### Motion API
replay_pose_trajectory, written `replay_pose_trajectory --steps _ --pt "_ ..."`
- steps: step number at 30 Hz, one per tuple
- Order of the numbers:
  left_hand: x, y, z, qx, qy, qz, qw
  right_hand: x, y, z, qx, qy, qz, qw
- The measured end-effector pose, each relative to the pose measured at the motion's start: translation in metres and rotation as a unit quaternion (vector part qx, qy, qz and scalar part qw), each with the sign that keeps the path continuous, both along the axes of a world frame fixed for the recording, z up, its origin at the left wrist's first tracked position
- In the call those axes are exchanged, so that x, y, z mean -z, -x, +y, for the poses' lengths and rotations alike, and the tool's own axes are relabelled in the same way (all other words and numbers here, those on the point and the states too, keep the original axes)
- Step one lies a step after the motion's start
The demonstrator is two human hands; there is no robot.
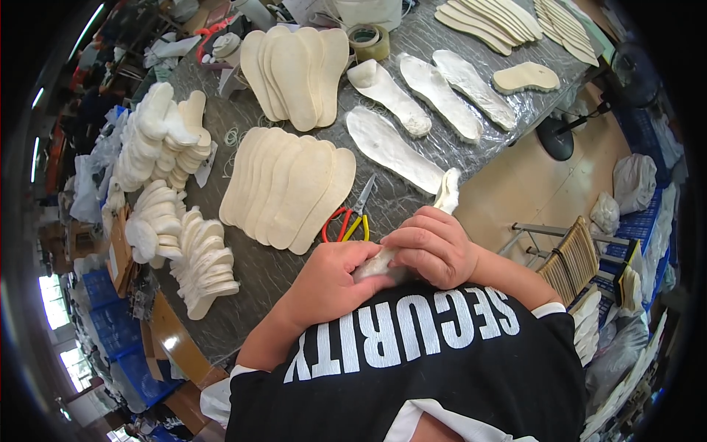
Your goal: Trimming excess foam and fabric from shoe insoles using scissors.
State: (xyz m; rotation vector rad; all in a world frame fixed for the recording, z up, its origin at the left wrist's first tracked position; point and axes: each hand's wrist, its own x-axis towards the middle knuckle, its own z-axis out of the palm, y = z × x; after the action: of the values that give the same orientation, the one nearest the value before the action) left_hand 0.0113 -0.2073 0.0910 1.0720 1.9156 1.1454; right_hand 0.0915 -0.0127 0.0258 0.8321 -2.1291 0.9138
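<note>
Close to my body, a fluffy white insole (447, 191) is gripped in both hands. My left hand (333, 276) closes on its near end, thumb and fingers pinching the fleece. My right hand (434, 249) curls over its middle, and the far end pokes out beyond the knuckles. Most of the insole is hidden by my fingers. Just past my hands lie scissors (353, 214) with one red and one yellow handle, blades partly spread. Behind them rests a white fleecy insole (394, 149), with several similar ones (440, 97) farther back.
Fanned beige insoles (283, 188) cover the table's middle, with another fan (297, 74) behind. Piles of fluffy insoles (202, 258) line the left side. Tape rolls (370, 43) stand at the back. A folding chair (571, 254) and a fan (556, 138) are right of the table.
</note>
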Motion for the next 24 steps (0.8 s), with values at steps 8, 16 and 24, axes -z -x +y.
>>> replay_pose_trajectory --steps 8,16,24 --pt "0.017 -0.001 -0.005 -0.033 -0.068 0.157 0.985 -0.007 0.005 0.004 0.038 0.043 -0.131 0.99" --pt "0.018 0.0 -0.003 -0.007 -0.092 0.221 0.971 -0.011 0.001 -0.005 0.06 0.072 -0.144 0.985" --pt "0.016 0.004 -0.004 0.014 -0.125 0.234 0.964 -0.017 -0.002 -0.002 0.034 0.045 -0.146 0.988"
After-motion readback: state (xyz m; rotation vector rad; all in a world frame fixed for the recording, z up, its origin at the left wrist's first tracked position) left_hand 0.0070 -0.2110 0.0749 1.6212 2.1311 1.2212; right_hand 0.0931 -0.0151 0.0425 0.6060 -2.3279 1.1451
